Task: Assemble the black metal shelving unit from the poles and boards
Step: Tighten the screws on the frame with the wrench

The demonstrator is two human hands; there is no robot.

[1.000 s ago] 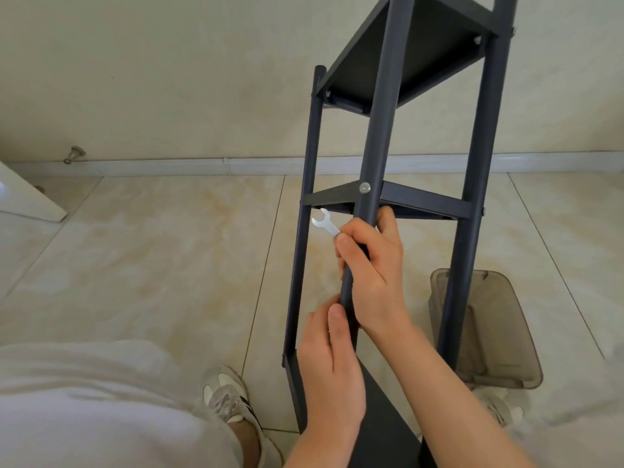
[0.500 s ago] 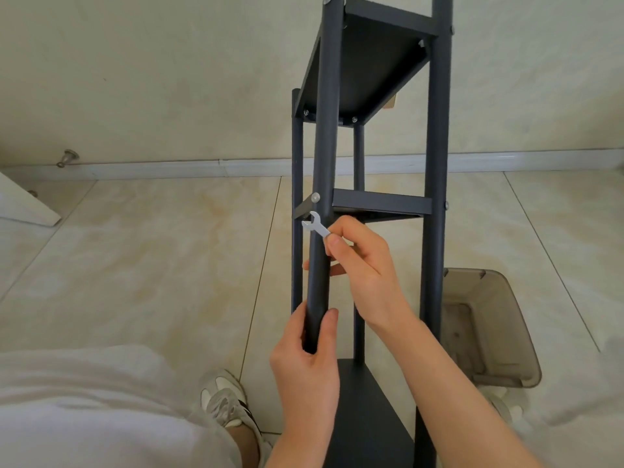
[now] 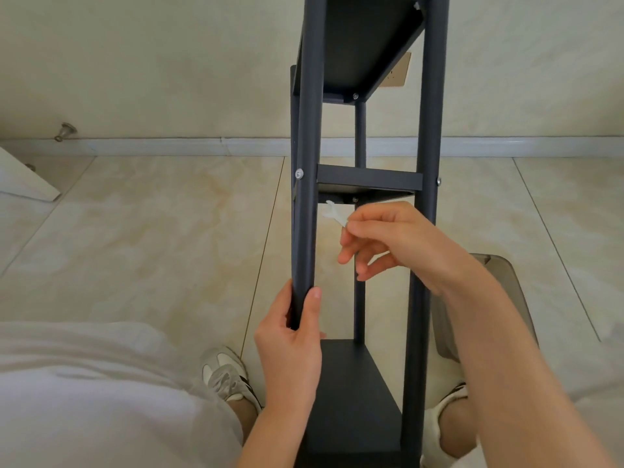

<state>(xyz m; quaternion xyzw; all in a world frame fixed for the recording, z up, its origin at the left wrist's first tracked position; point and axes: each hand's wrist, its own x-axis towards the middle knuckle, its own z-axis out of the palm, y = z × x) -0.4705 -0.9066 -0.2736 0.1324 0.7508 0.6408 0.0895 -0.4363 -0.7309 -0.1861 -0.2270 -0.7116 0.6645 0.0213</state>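
Beige marble-look floor tiles [image 3: 135, 248] run to a pale wall, and dead centre stands the black metal shelving unit [image 3: 368, 180], upright on that floor. Its flat black bottom board [image 3: 351, 400] sits low between the poles, a middle board is bolted on above it, and the top board [image 3: 358, 38] is fixed higher up.

The left hand [image 3: 290, 346] is wrapped round the unit's front-left black round pole [image 3: 305, 231], thumb up the front, gripping it just above the bottom board and well below the small silver screw head [image 3: 299, 173] at the middle board.

The right hand [image 3: 398, 241] reaches in between the unit's two front poles. Thumb and forefinger pinch a small silver flat wrench [image 3: 332, 212], its open end up just under the middle board; it is blurred. The other fingers hang loosely spread.

On the floor right of the unit, partly behind the forearm, sits a smoky translucent plastic bin [image 3: 506, 298]. Left of the bottom board is a white and grey sneaker [image 3: 226, 373]. Behind the unit's top board, a beige wall socket [image 3: 398, 70] peeks out. Far left of the unit, a metal door stop [image 3: 66, 131] juts out above the skirting.
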